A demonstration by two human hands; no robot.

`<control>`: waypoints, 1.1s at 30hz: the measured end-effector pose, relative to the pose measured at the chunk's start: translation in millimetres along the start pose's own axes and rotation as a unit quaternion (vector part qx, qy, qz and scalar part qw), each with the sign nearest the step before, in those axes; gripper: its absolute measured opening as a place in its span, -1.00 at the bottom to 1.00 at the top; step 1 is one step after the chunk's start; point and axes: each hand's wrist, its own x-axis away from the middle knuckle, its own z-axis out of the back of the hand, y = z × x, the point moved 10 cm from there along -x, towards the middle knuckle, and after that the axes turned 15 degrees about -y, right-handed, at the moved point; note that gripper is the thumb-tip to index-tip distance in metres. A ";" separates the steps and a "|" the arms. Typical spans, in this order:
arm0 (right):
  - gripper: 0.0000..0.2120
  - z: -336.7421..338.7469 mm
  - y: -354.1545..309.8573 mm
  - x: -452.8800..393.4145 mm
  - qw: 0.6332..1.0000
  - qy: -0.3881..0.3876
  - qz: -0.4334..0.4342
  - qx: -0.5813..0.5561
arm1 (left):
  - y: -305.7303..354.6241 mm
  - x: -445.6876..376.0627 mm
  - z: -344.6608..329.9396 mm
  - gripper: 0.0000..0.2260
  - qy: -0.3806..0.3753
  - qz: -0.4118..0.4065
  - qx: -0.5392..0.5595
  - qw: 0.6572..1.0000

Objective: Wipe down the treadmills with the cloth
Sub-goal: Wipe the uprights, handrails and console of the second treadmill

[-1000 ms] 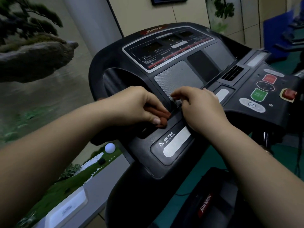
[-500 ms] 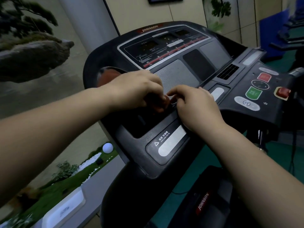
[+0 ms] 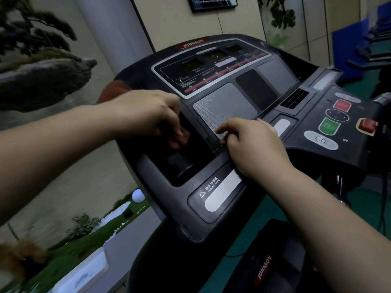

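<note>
A black treadmill console (image 3: 211,199) fills the view, with a display panel (image 3: 211,62) at the top and a grey speaker mesh (image 3: 222,106) below it. My left hand (image 3: 148,113) grips a reddish-brown cloth (image 3: 179,138) over the dark cup-holder recess (image 3: 179,166) on the console's left. Part of the cloth (image 3: 114,87) shows blurred behind my wrist. My right hand (image 3: 251,142) rests with curled fingers on the ledge under the mesh, fingertips pressing the edge. It holds nothing that I can see.
Red and green buttons (image 3: 330,125) and a red safety key (image 3: 368,125) sit on the right console wing. A white pillar (image 3: 110,28) and a landscape mural (image 3: 42,81) lie to the left. The treadmill's base cover (image 3: 264,269) is below.
My left hand has moved the cloth leftward and up, away from my right hand, toward the cup-holder recess. My right hand stays on the ledge. The view has shifted slightly.
</note>
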 end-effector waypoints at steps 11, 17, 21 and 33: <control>-0.61 0.5 -2.0 1.2 1.000 -0.001 0.001 -0.004 | 13.9 -1.3 -43.7 -0.72 -0.153 -0.050 -0.005 0.987; -0.62 0.7 0.0 0.7 1.000 0.002 0.000 -0.001 | -39.4 22.0 -0.9 -0.57 -0.064 0.141 0.032 0.987; -0.62 2.1 -1.1 2.2 1.000 0.001 0.001 -0.001 | 8.7 2.5 -28.2 -0.58 -0.128 0.110 -0.016 0.986; -0.63 2.7 -0.6 3.1 1.000 -0.002 0.002 -0.012 | 44.4 -9.9 -83.7 -0.81 -0.358 0.046 0.175 0.916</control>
